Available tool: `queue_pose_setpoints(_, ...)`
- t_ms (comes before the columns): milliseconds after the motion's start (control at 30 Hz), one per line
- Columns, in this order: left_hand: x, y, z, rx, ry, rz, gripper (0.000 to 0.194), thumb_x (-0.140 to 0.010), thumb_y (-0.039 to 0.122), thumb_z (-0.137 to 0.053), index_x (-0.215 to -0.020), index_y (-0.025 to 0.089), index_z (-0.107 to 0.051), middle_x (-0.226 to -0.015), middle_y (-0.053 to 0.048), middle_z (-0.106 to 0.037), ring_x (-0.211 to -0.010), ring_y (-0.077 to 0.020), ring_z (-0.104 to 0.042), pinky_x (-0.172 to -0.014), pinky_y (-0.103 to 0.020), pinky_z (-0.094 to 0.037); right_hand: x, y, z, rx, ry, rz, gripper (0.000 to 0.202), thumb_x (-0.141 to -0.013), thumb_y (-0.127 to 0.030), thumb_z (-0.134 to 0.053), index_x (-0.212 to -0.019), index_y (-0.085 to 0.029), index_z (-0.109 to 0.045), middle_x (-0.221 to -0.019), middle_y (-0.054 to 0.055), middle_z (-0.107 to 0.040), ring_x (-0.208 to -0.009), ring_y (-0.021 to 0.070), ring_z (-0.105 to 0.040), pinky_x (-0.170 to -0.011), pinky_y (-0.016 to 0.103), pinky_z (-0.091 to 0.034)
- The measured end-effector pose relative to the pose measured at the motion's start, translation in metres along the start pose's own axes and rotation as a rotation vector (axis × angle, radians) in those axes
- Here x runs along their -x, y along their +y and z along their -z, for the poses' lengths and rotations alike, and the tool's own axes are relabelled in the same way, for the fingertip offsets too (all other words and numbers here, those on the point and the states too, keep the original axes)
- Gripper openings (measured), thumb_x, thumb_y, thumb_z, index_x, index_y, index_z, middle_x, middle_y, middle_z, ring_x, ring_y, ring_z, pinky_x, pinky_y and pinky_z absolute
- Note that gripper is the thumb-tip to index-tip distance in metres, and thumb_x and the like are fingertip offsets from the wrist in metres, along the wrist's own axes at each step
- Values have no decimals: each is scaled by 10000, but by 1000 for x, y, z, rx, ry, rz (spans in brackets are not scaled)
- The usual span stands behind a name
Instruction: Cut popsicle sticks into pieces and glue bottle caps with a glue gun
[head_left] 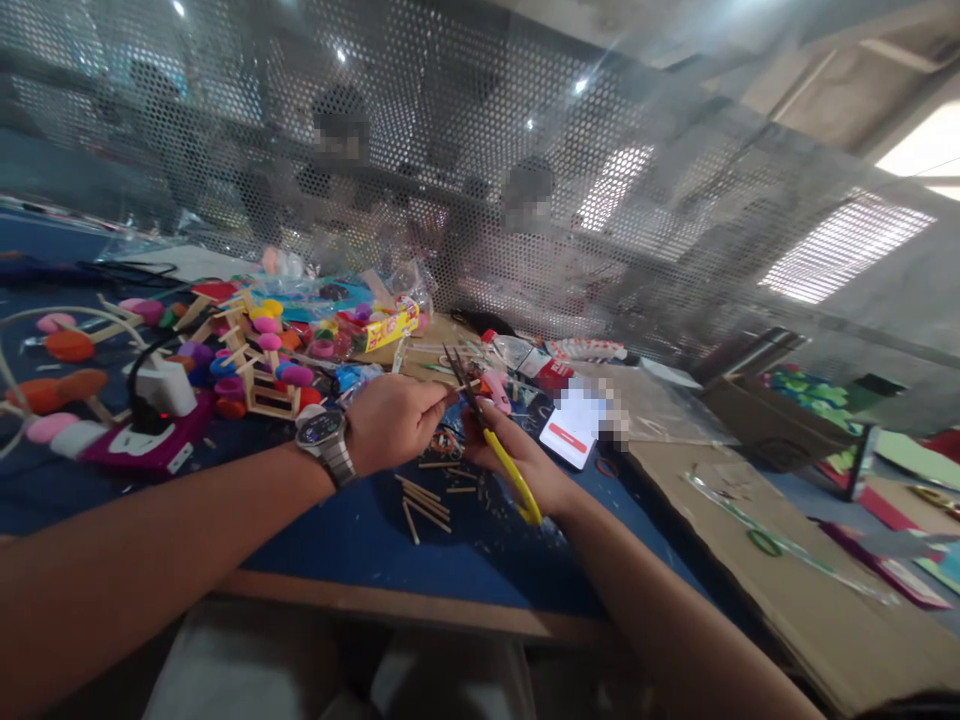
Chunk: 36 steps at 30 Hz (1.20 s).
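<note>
My left hand (pixel 391 422), with a watch (pixel 324 440) on its wrist, is closed in a pinch on a thin wooden stick (pixel 466 385). Just to its right, my right hand (pixel 510 450) grips yellow-handled scissors (pixel 511 476), whose dark blades point up and away beside the stick. The blades look slightly apart; whether they touch the stick cannot be made out. Several cut wooden sticks (pixel 426 500) lie on the blue table (pixel 337 550) below my hands, with small scraps around them.
A purple power strip (pixel 157 440) with a white charger (pixel 165 388) and colourful stick-built pieces (pixel 266 385) stand left. A lit phone (pixel 574 425) and a bottle (pixel 529 360) are right of centre. Cardboard (pixel 720 540) covers the right side. People sit behind a perforated screen (pixel 450 130).
</note>
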<state>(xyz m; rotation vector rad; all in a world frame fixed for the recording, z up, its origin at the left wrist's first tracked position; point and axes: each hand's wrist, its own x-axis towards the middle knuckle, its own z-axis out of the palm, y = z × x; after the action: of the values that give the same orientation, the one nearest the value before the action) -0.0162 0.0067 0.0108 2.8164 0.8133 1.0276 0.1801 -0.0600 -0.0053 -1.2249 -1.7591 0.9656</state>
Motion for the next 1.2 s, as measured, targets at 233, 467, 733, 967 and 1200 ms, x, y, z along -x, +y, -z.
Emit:
queue_pose_setpoints(233, -1, 1, -1, 57, -23, 0, 304, -985, 252, -464, -792, 158, -679, -739, -86, -735, -672, -199, -668, -590, -300, -360, 3, 0, 3, 62, 0, -13, 197, -767, -302, -594, -944, -241, -531, -863, 8, -522, -794, 191, -483, -759, 330, -438)
queue_pose_setpoints(467, -2, 2, 0, 29, -3, -51, 296, -976, 236, -486, -746, 153, -653, -670, -71, -713, -625, -190, -653, -541, -306, -297, 5, 1, 3, 211, 13, 20, 122, -740, -260, -504, -855, -231, -476, -777, -11, -479, -692, 162, -436, -642, 296, -379)
queue_pose_setpoints(733, -1, 3, -1, 34, 14, -70, 308, -977, 241, -475, -749, 153, -663, -652, -59, -710, -589, -179, -640, -520, -303, -269, 7, -2, 5, 293, -8, 14, 101, -749, -221, -494, -817, -237, -421, -691, -40, -430, -607, 146, -379, -568, 287, -317)
queue_pose_setpoints(967, -1, 5, -3, -2, 160, -45, 206, -907, 267, -580, -753, 155, -659, -646, -36, -689, -587, -171, -623, -540, -299, -335, 6, -4, -1, 135, 4, -11, 110, -734, -212, -472, -835, -241, -440, -682, -49, -381, -607, 142, -369, -549, 275, -324)
queue_pose_setpoints(1200, 0, 1, -5, -71, 197, -129, 207, -955, 221, -541, -809, 162, -675, -731, -41, -736, -642, -161, -661, -555, -287, -369, 5, -2, -3, 38, 22, -40, 136, -716, -225, -555, -808, -234, -455, -726, -39, -430, -611, 130, -387, -531, 261, -346)
